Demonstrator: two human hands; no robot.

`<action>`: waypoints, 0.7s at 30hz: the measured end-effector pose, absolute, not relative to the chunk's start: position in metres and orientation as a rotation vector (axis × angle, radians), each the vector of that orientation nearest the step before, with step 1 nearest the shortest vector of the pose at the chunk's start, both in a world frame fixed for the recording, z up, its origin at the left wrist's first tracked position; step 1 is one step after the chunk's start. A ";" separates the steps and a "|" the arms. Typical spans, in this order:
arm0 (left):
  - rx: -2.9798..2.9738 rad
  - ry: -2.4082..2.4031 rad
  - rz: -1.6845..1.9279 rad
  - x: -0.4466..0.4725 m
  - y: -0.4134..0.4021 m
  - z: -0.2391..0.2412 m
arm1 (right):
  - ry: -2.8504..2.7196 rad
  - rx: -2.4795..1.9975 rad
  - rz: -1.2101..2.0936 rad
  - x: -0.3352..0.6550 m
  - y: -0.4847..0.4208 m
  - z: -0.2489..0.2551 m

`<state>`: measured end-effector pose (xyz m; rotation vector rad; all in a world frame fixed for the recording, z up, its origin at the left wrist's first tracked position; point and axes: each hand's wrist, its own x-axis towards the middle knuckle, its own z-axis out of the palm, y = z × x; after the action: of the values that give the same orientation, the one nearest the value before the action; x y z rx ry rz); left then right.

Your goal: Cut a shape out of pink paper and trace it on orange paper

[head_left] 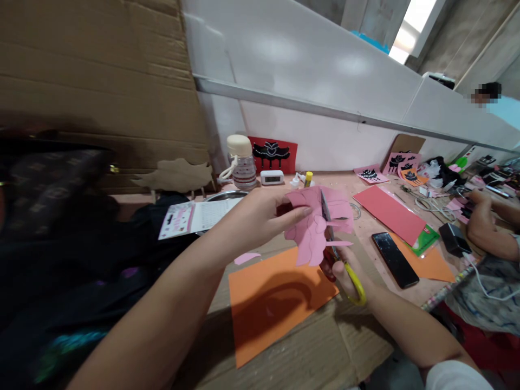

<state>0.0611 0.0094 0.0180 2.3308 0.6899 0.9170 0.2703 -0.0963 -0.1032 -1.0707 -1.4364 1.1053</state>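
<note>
My left hand (266, 214) pinches a pink sheet of paper (311, 233) between thumb and fingers. Curved lines are drawn on the paper, and its edge is partly cut into narrow strips. In my right hand (347, 271) is a pair of scissors (354, 284) with yellow handles, its blades pointing up and away along the right part of the paper. Some fingers of both hands are hidden. Below the pink paper lies an orange sheet (264, 314), and a small pink scrap (247, 258) rests just above its top edge.
Behind stand a bottle (244, 168), a small white digital clock (272, 177) and a glue stick (308, 179). At right lie a red-pink sheet (390, 214), a black phone (395, 260) and a black box-shaped device (455, 240). A co-worker's arm (483, 222) is at far right.
</note>
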 end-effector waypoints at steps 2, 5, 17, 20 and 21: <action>2.350 0.692 0.902 0.061 0.010 0.017 | -1.434 -1.079 1.080 0.269 -0.096 -0.104; 2.381 0.692 0.889 0.060 0.011 0.016 | -1.409 -1.066 1.089 0.267 -0.097 -0.106; 2.379 0.662 0.833 0.057 0.012 0.014 | -1.459 -1.065 1.067 0.269 -0.098 -0.100; 2.373 0.673 0.809 0.056 0.011 0.014 | -1.454 -1.101 1.064 0.269 -0.098 -0.102; 2.373 0.672 0.800 0.056 0.011 0.015 | -1.460 -1.105 1.050 0.269 -0.098 -0.102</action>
<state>0.0563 0.0112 0.0147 2.3730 0.6723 0.8001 0.2693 -0.0981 -0.1022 -1.1047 -1.4600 1.0498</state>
